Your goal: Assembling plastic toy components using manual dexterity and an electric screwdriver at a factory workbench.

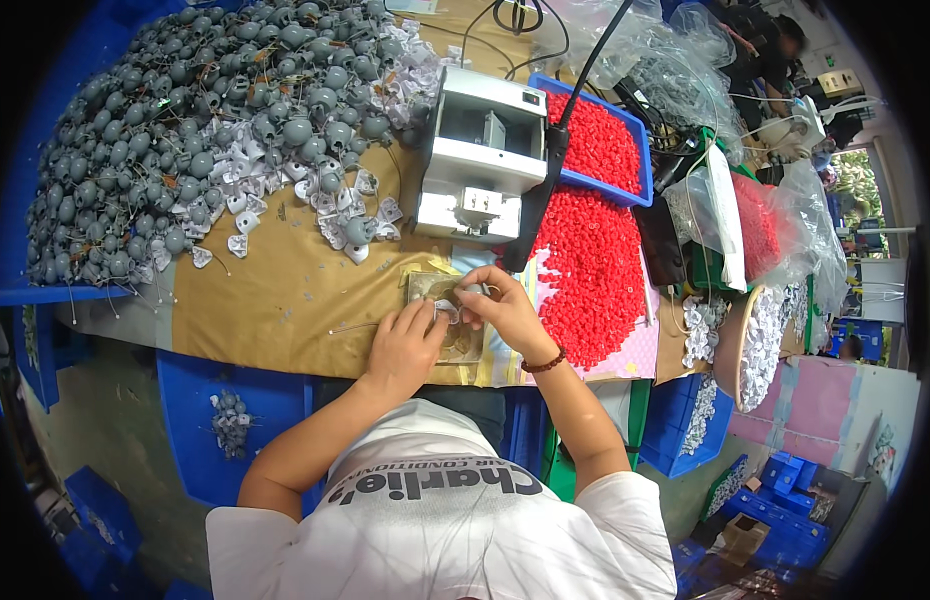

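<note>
Both hands work close together over a small square worn board (465, 348) at the table's front edge. My left hand (407, 345) has its fingertips closed on a small white plastic piece (446, 306). A thin wire (353, 328) with a light tip sticks out to the left from beside this hand. Pinched between the thumb and fingers of my right hand (505, 310) is a small grey plastic part (476, 289), partly covered by the fingers. Where the two pieces meet is too small to make out.
A white and grey machine (483, 150) stands behind my hands, with a black arm beside it. Grey round parts (200, 120) with wires heap at left. White plastic pieces (247, 215) lie nearer. Red rings (590, 280) spread at right, below a blue tray (640, 150).
</note>
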The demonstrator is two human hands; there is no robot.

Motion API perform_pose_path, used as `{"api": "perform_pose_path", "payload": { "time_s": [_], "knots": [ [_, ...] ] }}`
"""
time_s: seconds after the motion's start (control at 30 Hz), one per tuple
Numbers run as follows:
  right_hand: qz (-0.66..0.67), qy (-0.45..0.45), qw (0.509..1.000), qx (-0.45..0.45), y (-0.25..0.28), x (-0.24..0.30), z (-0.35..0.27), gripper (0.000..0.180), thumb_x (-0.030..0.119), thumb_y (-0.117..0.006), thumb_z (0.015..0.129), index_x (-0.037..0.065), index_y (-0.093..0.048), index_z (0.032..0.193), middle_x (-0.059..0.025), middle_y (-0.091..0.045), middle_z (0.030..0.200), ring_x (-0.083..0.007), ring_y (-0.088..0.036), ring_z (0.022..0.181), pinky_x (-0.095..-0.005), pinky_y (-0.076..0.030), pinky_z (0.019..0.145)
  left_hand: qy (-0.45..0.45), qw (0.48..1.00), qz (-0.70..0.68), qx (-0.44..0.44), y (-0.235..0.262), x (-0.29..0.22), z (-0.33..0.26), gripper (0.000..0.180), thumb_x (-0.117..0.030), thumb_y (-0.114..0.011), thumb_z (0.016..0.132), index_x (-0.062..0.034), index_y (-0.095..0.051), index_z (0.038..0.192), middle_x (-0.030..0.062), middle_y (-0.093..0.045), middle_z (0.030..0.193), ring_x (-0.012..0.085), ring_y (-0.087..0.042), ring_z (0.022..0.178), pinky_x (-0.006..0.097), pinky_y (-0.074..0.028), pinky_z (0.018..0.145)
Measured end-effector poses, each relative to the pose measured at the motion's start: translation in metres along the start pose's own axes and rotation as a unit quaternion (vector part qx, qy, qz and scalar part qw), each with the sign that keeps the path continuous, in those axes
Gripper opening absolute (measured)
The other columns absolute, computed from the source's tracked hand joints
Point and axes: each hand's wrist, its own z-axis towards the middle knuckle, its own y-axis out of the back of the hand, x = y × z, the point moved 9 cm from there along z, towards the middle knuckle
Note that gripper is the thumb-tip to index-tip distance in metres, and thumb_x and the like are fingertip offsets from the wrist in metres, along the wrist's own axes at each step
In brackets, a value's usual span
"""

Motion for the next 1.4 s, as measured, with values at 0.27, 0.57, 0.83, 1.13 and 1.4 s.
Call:
{"api": "perform_pose_path", "payload": {
  "time_s": [0.27,0.57,0.83,1.13,1.4],
  "knots": [
    [0.042,-0.035,0.997,0.056,-0.004,-0.006,-0.004,0.031,0.002,-0.073,0.094,-0.004,-0.062,0.123,-0.0069,-0.073,0.097,-0.0144,-0.071,0.076,-0.0269,-0.059,0.071,-0.026,1.000,-0.016,-0.006,0.003,0.001,0.000,0.043,-0.011,-0.071,0.079,-0.0017,-0.068,0.121,0.0186,-0.063,0.128,0.0332,-0.057,0.126,0.045,-0.047,0.099],
    [-0.403,0.141,0.901,-0.072,-0.009,0.033,-0.006,0.030,0.018,-0.087,0.080,-0.002,-0.072,0.095,-0.0148,-0.070,0.082,-0.0274,-0.070,0.072,-0.0381,-0.054,0.066,-0.028,0.998,-0.049,-0.022,0.006,0.008,0.004,0.037,-0.009,-0.075,0.076,-0.0035,-0.071,0.112,0.0174,-0.066,0.124,0.0339,-0.061,0.123,0.045,-0.050,0.098],
    [-0.527,0.128,0.840,-0.017,-0.025,0.050,0.004,0.032,0.022,-0.085,0.078,0.001,-0.070,0.097,-0.0155,-0.071,0.087,-0.0363,-0.069,0.079,-0.0441,-0.053,0.068,-0.035,0.998,-0.046,-0.025,0.009,0.007,0.008,0.031,-0.011,-0.074,0.078,-0.0018,-0.070,0.108,0.0175,-0.066,0.123,0.0329,-0.060,0.122,0.043,-0.051,0.095],
    [-0.434,0.181,0.879,-0.083,-0.014,0.043,-0.007,0.054,0.017,-0.084,0.083,0.006,-0.059,0.130,-0.0141,-0.066,0.101,-0.0323,-0.067,0.083,-0.0410,-0.054,0.070,0.081,0.994,-0.077,-0.021,0.003,0.018,0.032,0.038,-0.012,-0.078,0.077,-0.0092,-0.066,0.114,0.0083,-0.065,0.107,0.0300,-0.061,0.102,0.044,-0.051,0.085],
    [-0.294,0.335,0.830,-0.337,0.087,0.110,0.028,0.055,0.011,-0.072,0.095,-0.005,-0.048,0.142,-0.0175,-0.063,0.124,-0.0241,-0.064,0.106,-0.0361,-0.052,0.092,0.058,0.997,-0.035,-0.039,-0.001,0.015,0.034,0.034,-0.018,-0.076,0.080,-0.0123,-0.068,0.112,0.0034,-0.062,0.100,0.0250,-0.059,0.098,0.040,-0.050,0.082]
  ]
}}
